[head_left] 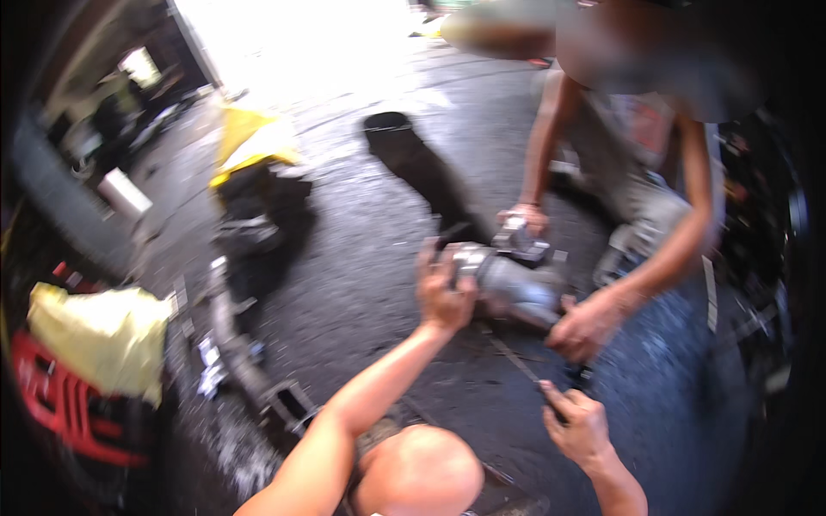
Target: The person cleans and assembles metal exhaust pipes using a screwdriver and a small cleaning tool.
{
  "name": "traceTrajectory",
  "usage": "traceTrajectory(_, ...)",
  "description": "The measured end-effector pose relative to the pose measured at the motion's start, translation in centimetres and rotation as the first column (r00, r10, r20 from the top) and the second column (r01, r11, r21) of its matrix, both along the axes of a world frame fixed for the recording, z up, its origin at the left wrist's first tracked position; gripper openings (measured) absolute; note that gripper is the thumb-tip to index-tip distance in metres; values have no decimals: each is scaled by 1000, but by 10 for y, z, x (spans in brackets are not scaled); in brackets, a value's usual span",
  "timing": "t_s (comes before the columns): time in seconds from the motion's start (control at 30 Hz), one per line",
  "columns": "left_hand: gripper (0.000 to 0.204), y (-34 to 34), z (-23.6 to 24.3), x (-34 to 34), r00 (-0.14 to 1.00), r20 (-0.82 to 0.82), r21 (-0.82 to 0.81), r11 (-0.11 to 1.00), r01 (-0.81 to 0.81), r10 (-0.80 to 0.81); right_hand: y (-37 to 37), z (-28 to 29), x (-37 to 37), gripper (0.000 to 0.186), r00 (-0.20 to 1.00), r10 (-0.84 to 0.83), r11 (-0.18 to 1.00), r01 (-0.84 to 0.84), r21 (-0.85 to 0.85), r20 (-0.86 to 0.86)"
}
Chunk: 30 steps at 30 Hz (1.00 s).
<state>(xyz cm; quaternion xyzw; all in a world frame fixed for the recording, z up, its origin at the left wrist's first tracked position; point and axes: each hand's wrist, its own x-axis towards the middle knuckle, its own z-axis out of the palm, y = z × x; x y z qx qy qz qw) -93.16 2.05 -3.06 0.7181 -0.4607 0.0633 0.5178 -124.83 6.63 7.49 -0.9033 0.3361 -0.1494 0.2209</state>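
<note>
My left hand has its fingers curved round the end of a blurred metal cylindrical part lying on the dark floor. My right hand grips a screwdriver-like tool, its thin shaft angled up toward that part. A co-worker's hand is at the cylinder's far end, on the right. The co-worker's other hand is on a smaller shiny metal piece just behind the cylinder.
The co-worker crouches opposite, at upper right. A long pipe-like part lies at left, near a yellow item on dark objects. A pale yellow sheet rests on a red part. Bright light fills the background opening.
</note>
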Motion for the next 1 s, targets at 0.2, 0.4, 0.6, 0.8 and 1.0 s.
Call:
traceTrajectory(0.2, 60, -2, -3, 8, 995, -2, -35, 994, 102, -102, -8, -7, 5, 43, 999, 18, 999, -20, -46, -39)
traceTrajectory(0.4, 58, -2, -3, 10, 983, 6, -54, 982, 182, -182, 5, -18, 10, 44, 1000, -23, 999, 23, -29, -15)
traceTrajectory(0.6, 58, 3, -4, 15, 986, 9, -49, 985, 165, -164, 13, -7, -13, 46, 1000, -20, 1000, 20, -4, -24)
traceTrajectory(0.8, 56, -3, 0, 21, 974, -6, -53, 972, 227, -228, 4, -44, 19, 43, 989, -85, 996, 80, 42, 125)
traceTrajectory(1.0, 52, -5, -13, 23, 977, -22, -73, 975, 208, -211, 16, -36, -2, 43, 993, -81, 996, 79, 32, 82)
